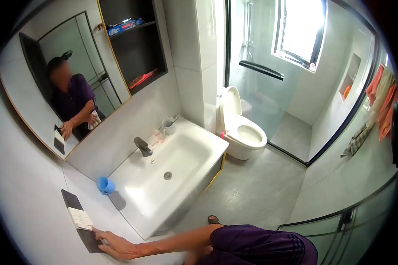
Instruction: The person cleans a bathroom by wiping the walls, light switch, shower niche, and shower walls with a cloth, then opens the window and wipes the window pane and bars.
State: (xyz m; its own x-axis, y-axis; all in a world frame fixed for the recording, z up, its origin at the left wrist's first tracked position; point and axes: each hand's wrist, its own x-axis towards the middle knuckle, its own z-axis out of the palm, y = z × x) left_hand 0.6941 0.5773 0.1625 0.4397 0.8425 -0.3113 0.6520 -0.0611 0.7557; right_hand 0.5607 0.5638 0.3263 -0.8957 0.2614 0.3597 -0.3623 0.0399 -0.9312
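- The right hand [118,246] reaches across at the lower left to a switch panel [82,220] on the wall, its fingertips at the panel's lower part, just below the white keys [79,218].
- The right fingers are apart and bent, gripping nothing; whether they press hard cannot be told.
- The switch panel lies flat against the wall beside the washbasin [139,223]. It is long and narrow, dark at both ends, white in the middle; its long axis slants from upper left to lower right in view, the lower end pointing toward the wrist.
- The right forearm [177,245] runs nearly level from a purple sleeve [256,243] to the panel, crossing the panel's axis at an angle.
- The left hand [93,116] shows in the mirror [90,57], near the right elbow, with something white at it; how its fingers close cannot be told.
- A blue cup [105,185] stands at the washbasin's near left corner, between panel and tap [143,147], with a grey patch just beside it.
- A clear mug [169,126] stands on the basin's far rim; the toilet [247,134] is beyond, lid raised.
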